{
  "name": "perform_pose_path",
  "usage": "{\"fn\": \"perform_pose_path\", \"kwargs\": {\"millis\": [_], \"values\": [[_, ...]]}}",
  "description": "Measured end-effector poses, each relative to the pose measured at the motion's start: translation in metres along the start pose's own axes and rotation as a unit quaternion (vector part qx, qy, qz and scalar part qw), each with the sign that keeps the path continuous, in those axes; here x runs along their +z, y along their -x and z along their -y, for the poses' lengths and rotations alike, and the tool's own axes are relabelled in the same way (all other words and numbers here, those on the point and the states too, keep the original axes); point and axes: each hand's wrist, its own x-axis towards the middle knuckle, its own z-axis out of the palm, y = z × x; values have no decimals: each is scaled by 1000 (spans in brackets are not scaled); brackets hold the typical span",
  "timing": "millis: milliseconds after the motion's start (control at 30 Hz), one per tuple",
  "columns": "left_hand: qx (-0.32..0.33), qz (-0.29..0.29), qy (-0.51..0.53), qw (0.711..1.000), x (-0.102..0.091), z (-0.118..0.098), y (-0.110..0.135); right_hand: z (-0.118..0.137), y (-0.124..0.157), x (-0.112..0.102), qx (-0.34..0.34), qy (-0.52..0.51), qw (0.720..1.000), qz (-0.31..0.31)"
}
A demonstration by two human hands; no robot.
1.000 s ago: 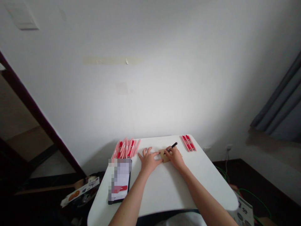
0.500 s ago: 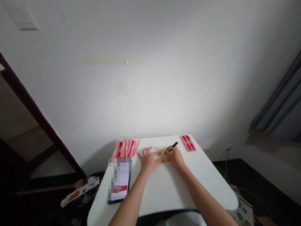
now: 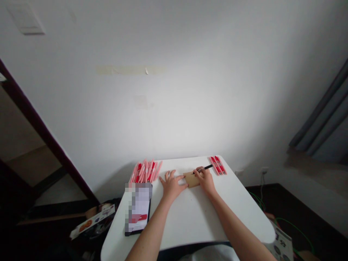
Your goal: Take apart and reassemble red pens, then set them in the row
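A small brown piece of paper or card [image 3: 191, 179] lies flat on the white table [image 3: 187, 221]. My left hand [image 3: 173, 185] rests with its fingers spread, thumb and forefinger touching the card's left edge. In my right hand [image 3: 205, 182] is a black pen [image 3: 204, 169], gripped between thumb and fingers, its tip down at the card's upper part and its back end pointing up to the right. Any marks on the card are too small to make out. The right part of the card is hidden under my right hand.
A pile of pink and red pens [image 3: 145, 172] lies at the table's back left. Several more red and pink pens [image 3: 218, 165] sit at the back right. A tablet [image 3: 141, 206], partly blurred out, lies at the left edge. Behind the table rises a white wall [image 3: 185, 119].
My right hand has shifted slightly right, and the pen has tilted lower toward the right. More of the card shows now. The left hand has stayed in place.
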Motion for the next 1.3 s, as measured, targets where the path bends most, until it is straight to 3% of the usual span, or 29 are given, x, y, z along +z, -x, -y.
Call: {"fn": "perform_pose_path", "kwargs": {"millis": [333, 500, 567, 667, 767, 967, 1067, 1300], "values": [[3, -1, -7, 1000, 0, -1, 0, 1, -2, -5, 50, -151, 987, 5], [1, 7, -12, 1000, 0, -1, 1, 3, -2, -8, 87, -214, 972, -32], [2, 5, -13, 1000, 0, -1, 1, 3, -2, -8, 115, -281, 952, -46], [4, -3, -15, 1000, 1, 0, 1, 5, -4, -7, 160, -430, 888, -47], [5, -1, -15, 1000, 1, 1, 1, 10, -5, -8, 190, -538, 821, 6], [5, 2, -10, 1000, 0, 0, 2, 23, -1, -19, 245, -637, 722, 110], [5, 1, -12, 1000, 0, 0, 2, 27, 1, -24, 234, -658, 701, 144], [8, -6, -8, 1000, 0, 0, 2, 29, 4, -26, 223, -672, 685, 172]]}}
